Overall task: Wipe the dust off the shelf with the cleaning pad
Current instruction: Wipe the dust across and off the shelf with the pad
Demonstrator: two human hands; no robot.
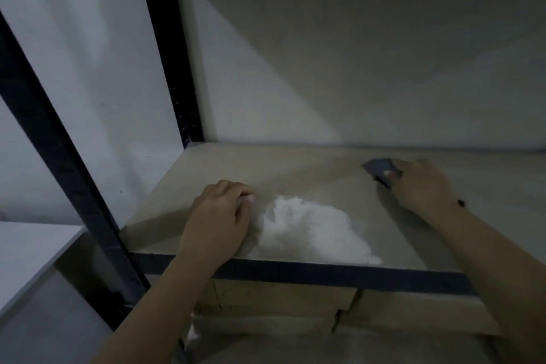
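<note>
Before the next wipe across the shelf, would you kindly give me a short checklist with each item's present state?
1. Cleaning pad under the right hand: ok.
2. Pad flat on the shelf: cannot tell, blurred.
3. Left hand clear of the white powder pile: not ok, it lies right beside it.
4. Path from pad to pile free of objects: ok.
5. Pile away from the front edge: not ok, it reaches it.
</note>
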